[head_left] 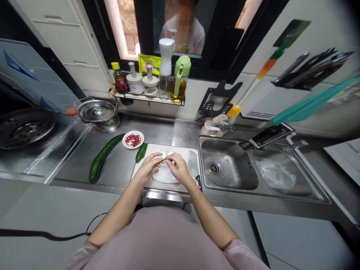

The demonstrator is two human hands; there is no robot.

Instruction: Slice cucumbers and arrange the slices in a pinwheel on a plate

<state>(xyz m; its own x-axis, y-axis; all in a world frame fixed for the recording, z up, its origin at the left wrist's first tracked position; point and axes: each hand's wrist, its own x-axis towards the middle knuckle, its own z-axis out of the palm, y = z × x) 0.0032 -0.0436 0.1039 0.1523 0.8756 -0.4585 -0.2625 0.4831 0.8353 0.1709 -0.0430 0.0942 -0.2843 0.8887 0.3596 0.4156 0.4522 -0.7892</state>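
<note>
Both my hands meet over a white plate (164, 175) that lies on a white cutting board (157, 150). My left hand (148, 167) and my right hand (177, 167) pinch a small pale green piece of cucumber (166, 157) between their fingertips. A cleaver (193, 165) lies flat on the board's right side, just right of my right hand. A short cucumber piece (141, 152) rests by the board's left edge. A long whole cucumber (103, 157) lies further left on the steel counter. A small dish of chopped red chilli (133, 140) stands behind them.
A steel sink (227, 168) with a clear bag (275, 174) in it lies right of the board. A lidded pot (97, 112) stands at the back left beside a stove. A shelf with bottles and jars (152, 84) hangs below the window. A person shows behind the glass.
</note>
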